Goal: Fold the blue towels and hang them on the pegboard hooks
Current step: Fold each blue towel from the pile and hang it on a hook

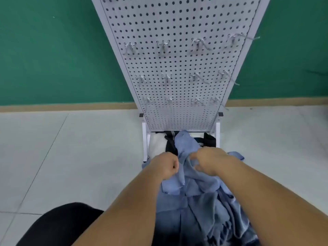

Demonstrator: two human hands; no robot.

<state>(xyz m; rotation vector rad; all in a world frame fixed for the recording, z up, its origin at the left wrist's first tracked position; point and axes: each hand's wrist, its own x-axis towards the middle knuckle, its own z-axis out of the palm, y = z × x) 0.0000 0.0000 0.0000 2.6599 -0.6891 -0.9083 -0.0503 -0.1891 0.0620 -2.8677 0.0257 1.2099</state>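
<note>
A heap of blue towels lies bunched in front of me, below the foot of the white pegboard. One towel is pulled up out of the heap toward the board's base. My left hand is closed in a fist on that towel's left edge. My right hand pinches the same towel's cloth just to the right. Several bare metal hooks stick out of the pegboard in three rows.
The pegboard stands on a white frame against a green wall. Black and white cloth lies under the board's base. Pale floor tiles spread left and right. A black shape sits at the bottom left.
</note>
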